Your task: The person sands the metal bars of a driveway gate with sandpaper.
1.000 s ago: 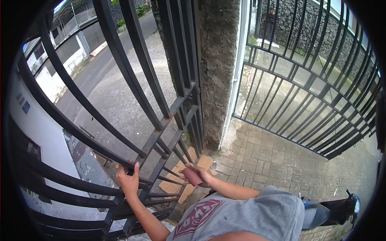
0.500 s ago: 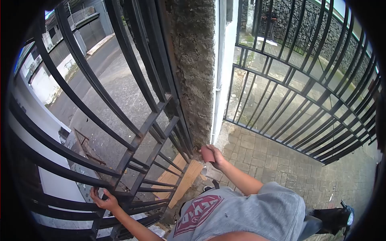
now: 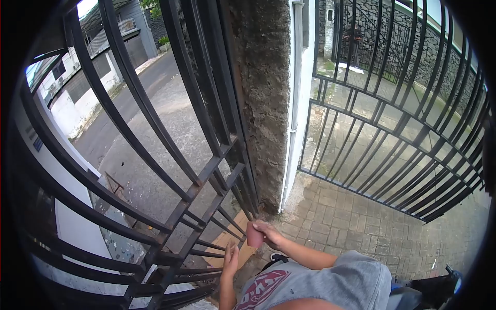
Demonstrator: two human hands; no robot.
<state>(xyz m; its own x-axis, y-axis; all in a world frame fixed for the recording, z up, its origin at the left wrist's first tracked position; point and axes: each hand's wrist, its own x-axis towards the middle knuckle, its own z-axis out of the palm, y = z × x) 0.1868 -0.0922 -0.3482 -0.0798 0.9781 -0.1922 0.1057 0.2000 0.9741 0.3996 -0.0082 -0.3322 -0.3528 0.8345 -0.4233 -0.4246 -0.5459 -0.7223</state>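
Note:
My right hand [image 3: 269, 235] grips a reddish-brown piece of sandpaper [image 3: 253, 235], bent into a curve, in front of the low end of the black metal gate [image 3: 222, 155]. Just left of it and a little lower, my left hand [image 3: 231, 259] is raised with its fingers stretched out, holding nothing. Behind that hand run the gate's lower bars. A flat sheet of cardboard [image 3: 226, 239] lies on the ground behind the bars, partly covered by them and by my hands.
A rough concrete pillar [image 3: 266, 103] with a white pipe [image 3: 293, 113] rises beyond my hands. To the right, a second black gate [image 3: 382, 111] stands over brick paving [image 3: 330, 206]. A person [image 3: 353, 44] is behind it. Part of a motorcycle [image 3: 449, 281] shows at lower right.
My left hand has let go of the gate bar and moved right, close to my right hand. My right hand has come lower and slightly left with the sandpaper. The view has shifted.

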